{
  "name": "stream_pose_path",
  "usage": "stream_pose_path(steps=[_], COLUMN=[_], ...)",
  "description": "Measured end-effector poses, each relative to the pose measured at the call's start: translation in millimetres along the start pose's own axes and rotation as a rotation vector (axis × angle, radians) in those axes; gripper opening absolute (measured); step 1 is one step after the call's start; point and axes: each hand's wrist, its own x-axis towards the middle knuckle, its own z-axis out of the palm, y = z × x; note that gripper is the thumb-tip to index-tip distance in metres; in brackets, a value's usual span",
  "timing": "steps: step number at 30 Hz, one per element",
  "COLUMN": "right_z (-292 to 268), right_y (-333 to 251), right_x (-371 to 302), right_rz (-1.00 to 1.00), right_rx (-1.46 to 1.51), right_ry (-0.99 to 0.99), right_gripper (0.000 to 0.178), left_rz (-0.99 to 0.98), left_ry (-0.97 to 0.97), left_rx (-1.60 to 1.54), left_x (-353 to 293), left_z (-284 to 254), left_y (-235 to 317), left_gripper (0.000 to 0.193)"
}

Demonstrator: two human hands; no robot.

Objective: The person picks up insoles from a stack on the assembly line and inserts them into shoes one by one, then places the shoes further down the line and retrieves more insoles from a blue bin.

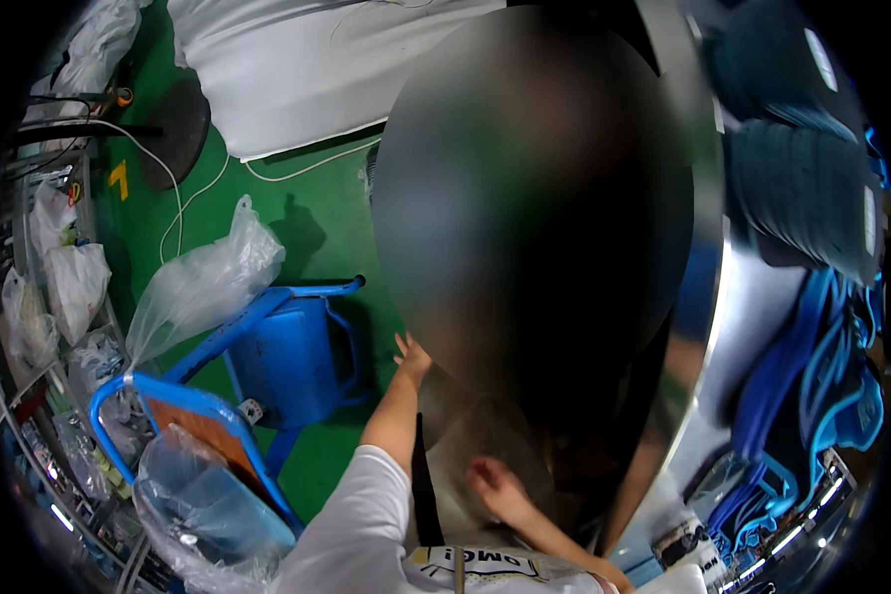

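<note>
My left hand [412, 358] reaches forward near the middle, with its visible fingers spread apart. Part of it runs into a large blurred oval, so what it may touch there is hidden. Closer to my body, my right hand [495, 487] sits low with its fingers curled and smeared; I cannot make out whether anything is in them. A pale, see-through plastic-like sheet [465, 431] lies between and behind the hands, its upper part lost in the blur.
Left stands a blue-framed chair [213, 401] with plastic bags [213, 272] over it, beside a blue plastic container [292, 361]. A metal table [703, 396] on the right carries stacked dark flat pieces [807, 193] and blue straps [812, 386]. White cloth [307, 79] lies ahead.
</note>
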Motion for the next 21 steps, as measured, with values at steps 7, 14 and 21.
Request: stream_pose_path(steps=[7, 14, 21], right_z=[1, -4, -11], right_y=[-48, -53, -17], right_x=[-5, 4, 16], right_rz=[-0.132, -0.231, -0.130], right_rx=[-0.037, -0.164, -0.180], right_ry=[-0.052, 0.025, 0.121], right_gripper=[0.032, 0.028, 0.028], left_rz=[0.001, 0.215, 0.250], left_ry=[-0.083, 0.003, -0.058], left_rx=[-0.430, -0.793, -0.973], left_x=[44, -15, -32], left_z=[4, -38, -97], left_y=[3, 49, 59], left_gripper=[0.038, 0.017, 0.012])
